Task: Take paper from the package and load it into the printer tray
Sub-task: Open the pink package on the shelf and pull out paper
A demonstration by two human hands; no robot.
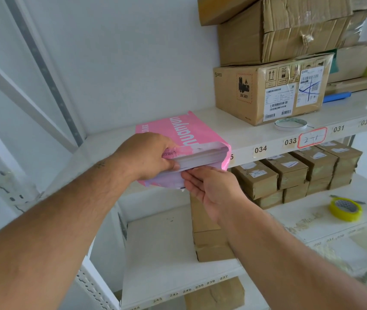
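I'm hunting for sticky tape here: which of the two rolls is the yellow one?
The yellow tape roll on the lower shelf, far right. The white tape roll lies flat on the upper shelf before the labelled cardboard box.

— What's on the white shelf point(267, 139)?
— A pink paper package point(191, 133) at the front edge, a cardboard box point(256, 95) to its right, and a tape ring point(290, 124) in front of the box.

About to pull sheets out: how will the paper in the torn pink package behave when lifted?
A thin batch of the paper will likely sag, so support it underneath as the right hand does. Smooth sheets may fan. The pink package overhangs the shelf; the left hand should probably steady it.
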